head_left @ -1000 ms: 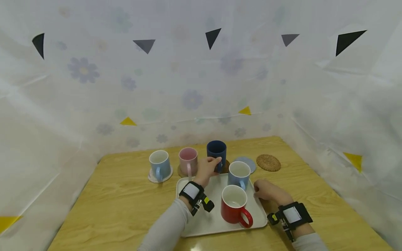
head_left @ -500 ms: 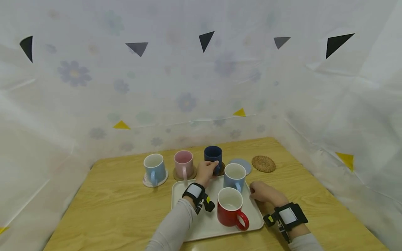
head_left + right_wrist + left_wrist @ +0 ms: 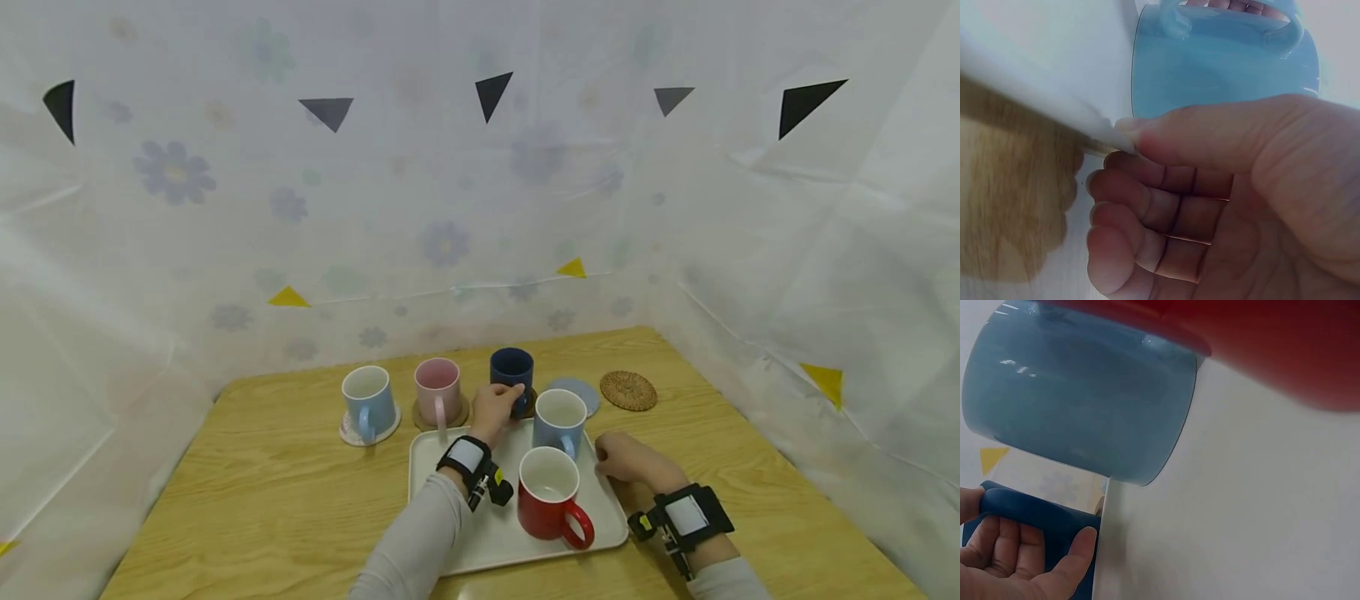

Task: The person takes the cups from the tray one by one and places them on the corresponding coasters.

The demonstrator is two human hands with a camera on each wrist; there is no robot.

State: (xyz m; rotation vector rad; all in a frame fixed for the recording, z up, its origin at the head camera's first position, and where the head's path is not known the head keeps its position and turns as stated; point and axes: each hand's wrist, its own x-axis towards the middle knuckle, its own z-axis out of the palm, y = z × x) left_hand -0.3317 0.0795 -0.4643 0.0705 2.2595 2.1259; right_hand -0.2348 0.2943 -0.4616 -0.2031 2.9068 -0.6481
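With its thumb and fingers, my left hand [image 3: 491, 410] grips the handle of a navy mug [image 3: 512, 365] just beyond the tray's far edge. That mug stands upright over a dark brown coaster [image 3: 532, 403]. In the left wrist view the fingers curl around its blue handle [image 3: 1029, 507]. My right hand [image 3: 633, 458] is at the right rim of the white tray [image 3: 480, 550]; the right wrist view has its thumb [image 3: 1191, 134] and fingers pinching that rim. On the tray are a light blue mug [image 3: 553, 435] and, nearer me, a red mug [image 3: 538, 510].
Left of the navy mug, a pink mug [image 3: 435, 392] sits on a brown coaster, and another light blue mug [image 3: 381, 407] on a white patterned coaster [image 3: 351, 433]. Farther right lie a grey-blue coaster [image 3: 583, 390] and a woven coaster [image 3: 628, 391].
The navy mug has come down a little onto the brown coaster, then shifted slightly right, still in my left hand. My right hand keeps its place at the tray. The head view has turned slightly.
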